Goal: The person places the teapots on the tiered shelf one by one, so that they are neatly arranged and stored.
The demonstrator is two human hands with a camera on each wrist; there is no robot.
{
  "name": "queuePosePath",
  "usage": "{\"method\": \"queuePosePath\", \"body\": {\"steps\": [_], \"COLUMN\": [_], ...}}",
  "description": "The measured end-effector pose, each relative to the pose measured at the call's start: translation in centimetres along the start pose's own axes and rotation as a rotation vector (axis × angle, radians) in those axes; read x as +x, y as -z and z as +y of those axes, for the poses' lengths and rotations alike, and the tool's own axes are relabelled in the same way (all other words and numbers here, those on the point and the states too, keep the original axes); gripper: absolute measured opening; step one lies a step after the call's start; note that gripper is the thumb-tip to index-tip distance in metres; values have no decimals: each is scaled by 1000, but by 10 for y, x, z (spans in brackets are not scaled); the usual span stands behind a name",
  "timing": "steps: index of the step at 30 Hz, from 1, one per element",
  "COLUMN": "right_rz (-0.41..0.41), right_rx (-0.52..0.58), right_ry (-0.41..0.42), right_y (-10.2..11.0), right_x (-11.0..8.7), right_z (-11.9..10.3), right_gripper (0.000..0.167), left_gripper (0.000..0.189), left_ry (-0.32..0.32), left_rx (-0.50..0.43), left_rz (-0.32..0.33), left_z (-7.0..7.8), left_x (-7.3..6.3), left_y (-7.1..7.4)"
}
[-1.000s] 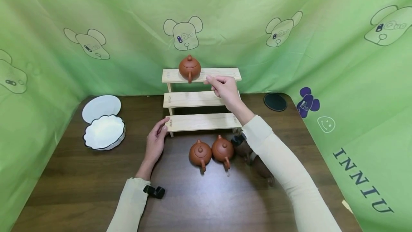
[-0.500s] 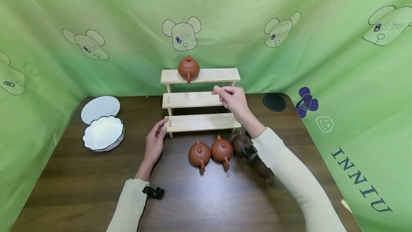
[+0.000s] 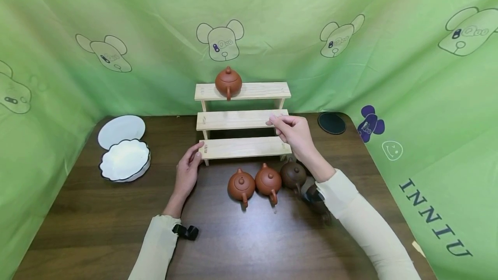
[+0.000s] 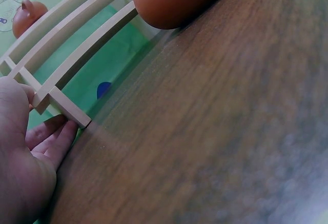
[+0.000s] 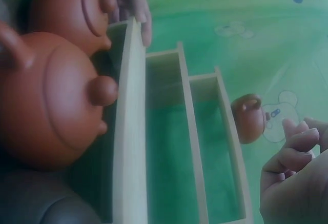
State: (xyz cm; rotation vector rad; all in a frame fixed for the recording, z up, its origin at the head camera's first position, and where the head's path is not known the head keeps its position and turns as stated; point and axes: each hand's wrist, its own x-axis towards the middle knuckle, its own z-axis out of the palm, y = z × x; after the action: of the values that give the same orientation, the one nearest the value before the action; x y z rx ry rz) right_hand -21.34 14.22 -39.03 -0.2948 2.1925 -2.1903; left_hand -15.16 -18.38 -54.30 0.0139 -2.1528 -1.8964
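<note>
A three-step wooden display shelf (image 3: 243,147) stands at the back of the table. My left hand (image 3: 187,171) grips the left end of its lowest step, with fingers (image 4: 57,139) against the side support in the left wrist view. On the top step, left of its middle, sits a reddish-brown teapot (image 3: 228,82). My right hand (image 3: 294,135) hovers near the right end of the middle step, its fingers loosely curled and holding nothing. In front of the shelf stand two more reddish-brown teapots (image 3: 268,179) and a dark brown teapot (image 3: 292,174). Another dark teapot (image 3: 320,207) is partly hidden by the right wrist.
At the left lie a white oval plate (image 3: 121,131) and a scalloped white dish (image 3: 125,160) with a dark rim. A black round coaster (image 3: 332,123) is at the back right. Green printed cloth (image 3: 272,51) encloses the table on the back and sides.
My right hand has drawn away from the top step, moving down and to the right, uncovering a dark teapot. The left hand keeps its hold on the shelf. The teapots stay put.
</note>
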Motion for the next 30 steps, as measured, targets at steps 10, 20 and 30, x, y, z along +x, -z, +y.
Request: {"method": "queuePosePath", "body": {"steps": [10,20,30], "right_rz": [14,63,93], "right_rx": [-13,8,-70], "right_ry": [-41,-94,-160], "right_y": [14,40,65], "right_x": [-21,-42,-63], "right_z": [4,10,20], "right_gripper": [23,23,25], "left_gripper": [37,35,36], "left_ry": [-16,-9,16], "left_rx": [-13,-33,-48], "left_rz": [3,-11,-31], "left_z": [-4,-37,-51], "left_x": [0,10,15], "left_y": [2,6,10]}}
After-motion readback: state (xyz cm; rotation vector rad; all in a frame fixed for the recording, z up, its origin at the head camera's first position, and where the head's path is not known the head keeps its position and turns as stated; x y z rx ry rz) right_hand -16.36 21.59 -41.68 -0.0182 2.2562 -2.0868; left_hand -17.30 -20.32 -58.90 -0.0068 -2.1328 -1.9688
